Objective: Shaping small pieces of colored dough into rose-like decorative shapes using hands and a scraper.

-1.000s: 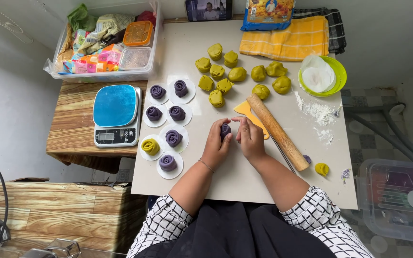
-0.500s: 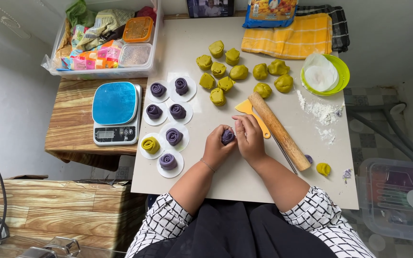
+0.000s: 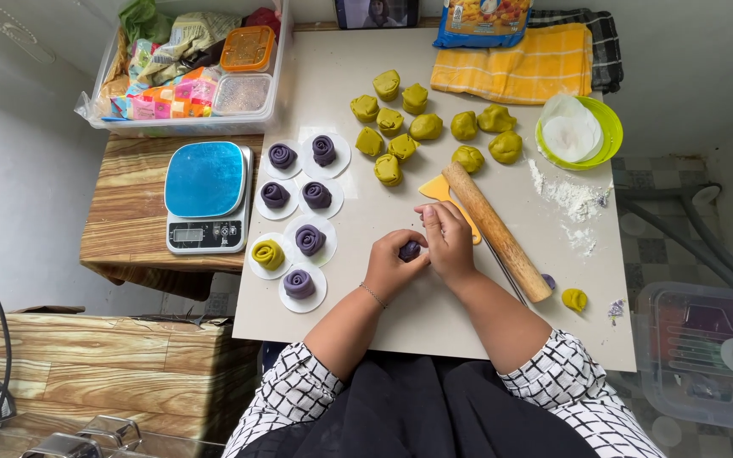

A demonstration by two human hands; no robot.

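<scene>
A: Log the hands first. Your left hand [image 3: 394, 265] and right hand [image 3: 447, 242] are cupped toward each other near the middle of the worktop [image 3: 434, 322], fingers closed round a small purple dough piece [image 3: 410, 250]. Only a sliver of it shows between the fingertips.

B: Risks from here?

A: My judgement: the dough looks soft and pliable, so if you squeeze unevenly you could flatten the shape or smear its layers. The wooden rolling pin [image 3: 496, 231] lies just beside your right wrist, slanting toward the right edge. A nudge from your forearm could roll it. The yellow plastic scraper [image 3: 441, 192] sits partly under its far end.

B: Materials nearby?

A: Toward the left edge, six purple spiral rolls [image 3: 309, 239] and one yellow-green roll [image 3: 267, 254] each rest on a round white paper [image 3: 302, 294]; surfaces matt, with ridged coils. A sleeve brushing them would dent them. Lumpy yellow-green dough balls [image 3: 422, 127] cluster toward the far edge. Loose flour [image 3: 568, 197] lies near the right edge, below a green bowl [image 3: 608, 136]. A small yellow-green scrap [image 3: 574, 298] sits near the right edge and could be knocked off. The blue-topped kitchen scale [image 3: 207, 195] stands off the worktop, on a wooden side table.
</scene>
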